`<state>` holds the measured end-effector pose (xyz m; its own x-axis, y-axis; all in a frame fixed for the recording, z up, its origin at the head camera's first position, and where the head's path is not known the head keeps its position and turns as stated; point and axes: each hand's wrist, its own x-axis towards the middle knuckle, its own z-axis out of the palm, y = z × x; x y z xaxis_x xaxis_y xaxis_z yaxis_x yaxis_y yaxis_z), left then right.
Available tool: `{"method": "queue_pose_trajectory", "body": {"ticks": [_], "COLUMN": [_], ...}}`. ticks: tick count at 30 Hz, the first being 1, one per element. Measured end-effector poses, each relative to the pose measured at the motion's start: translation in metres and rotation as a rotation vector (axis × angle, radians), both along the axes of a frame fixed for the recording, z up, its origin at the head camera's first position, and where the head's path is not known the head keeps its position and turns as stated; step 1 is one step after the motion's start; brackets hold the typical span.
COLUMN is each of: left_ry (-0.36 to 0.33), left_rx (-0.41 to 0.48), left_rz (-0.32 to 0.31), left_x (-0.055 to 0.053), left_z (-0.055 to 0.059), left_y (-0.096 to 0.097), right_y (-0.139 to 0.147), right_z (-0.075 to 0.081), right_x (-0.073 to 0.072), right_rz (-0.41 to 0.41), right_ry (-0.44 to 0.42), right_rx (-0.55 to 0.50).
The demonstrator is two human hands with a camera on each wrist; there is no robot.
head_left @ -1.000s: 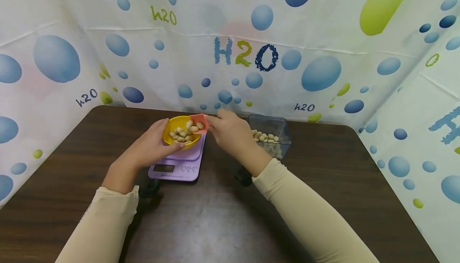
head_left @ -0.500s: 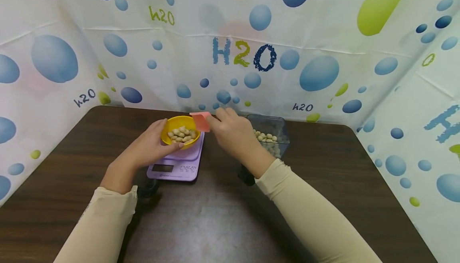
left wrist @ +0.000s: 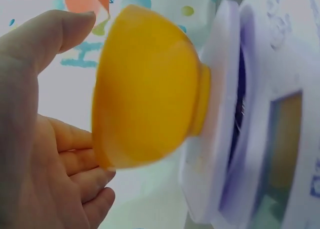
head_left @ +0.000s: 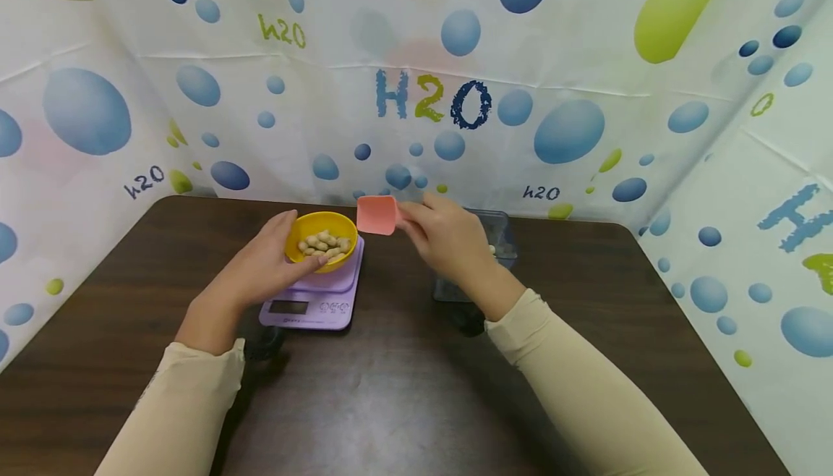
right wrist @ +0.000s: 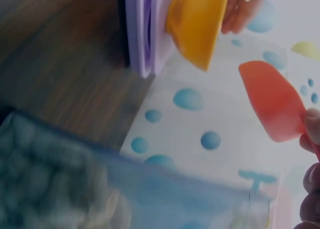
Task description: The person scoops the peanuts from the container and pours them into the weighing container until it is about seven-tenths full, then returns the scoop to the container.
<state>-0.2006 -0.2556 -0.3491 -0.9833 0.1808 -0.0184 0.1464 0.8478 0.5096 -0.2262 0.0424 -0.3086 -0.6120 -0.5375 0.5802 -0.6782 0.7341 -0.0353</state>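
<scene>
A yellow bowl (head_left: 348, 226) with several unshelled peanuts (head_left: 322, 241) stands on a purple kitchen scale (head_left: 319, 309). My left hand (head_left: 260, 252) holds the bowl's left side, thumb over the front rim and fingers at the far rim. In the left wrist view, the thumb (left wrist: 70, 29) and fingers straddle the bowl's rim. To the right, my right hand (head_left: 452, 237) grips the handle of a coral-pink scoop (head_left: 376, 215), raised just beside the bowl. No peanuts show on the scoop. The right wrist view has fingers pinching its handle near the scoop's red-looking blade (right wrist: 275, 106).
Partly hidden behind my right hand and forearm, a clear grey plastic container (head_left: 497, 226) holds more peanuts. The dark wooden table (head_left: 364, 389) ends at a white curtain (head_left: 325, 100) printed with blue bubbles. The scale's display (head_left: 288, 307) faces me.
The scoop, which held peanuts over the bowl a second ago, has tipped them in and moved right, off the bowl's rim, with my right hand. My left hand stays at the bowl.
</scene>
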Motion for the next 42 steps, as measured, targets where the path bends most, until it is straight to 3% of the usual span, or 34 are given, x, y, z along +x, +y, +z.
{"method": "queue_pose_trajectory", "body": {"ticks": [4,10,17,28,35,42], "left_ry": [0.029,0.08,0.06,0.036,0.039,0.021], "left_rx": [0.006,0.04,0.032,0.082,0.111,0.127], "left_rz": [-0.006,-0.055,-0.14,-0.27,-0.3,-0.311], "left_x": [0.001,-0.002,-0.009,-0.031,-0.043,-0.051], "left_z": [0.005,0.013,0.019,0.007,0.006,0.005], "left_y": [0.011,0.037,0.079,0.146,0.164,0.17], "right_y": [0.025,0.065,0.107,0.138,0.13,0.123], "right_z": [0.002,0.006,0.01,0.005,0.004,0.002], "right_x": [0.001,0.003,0.007,0.002,-0.009,-0.016], "right_rz": [-0.012,-0.016,-0.055,-0.032,-0.017,0.015], "right_ry": [-0.002,0.08,0.102,0.179,0.155,0.136], "right_rx": [-0.038,-0.094,-0.102,0.1,0.273,0.329]}}
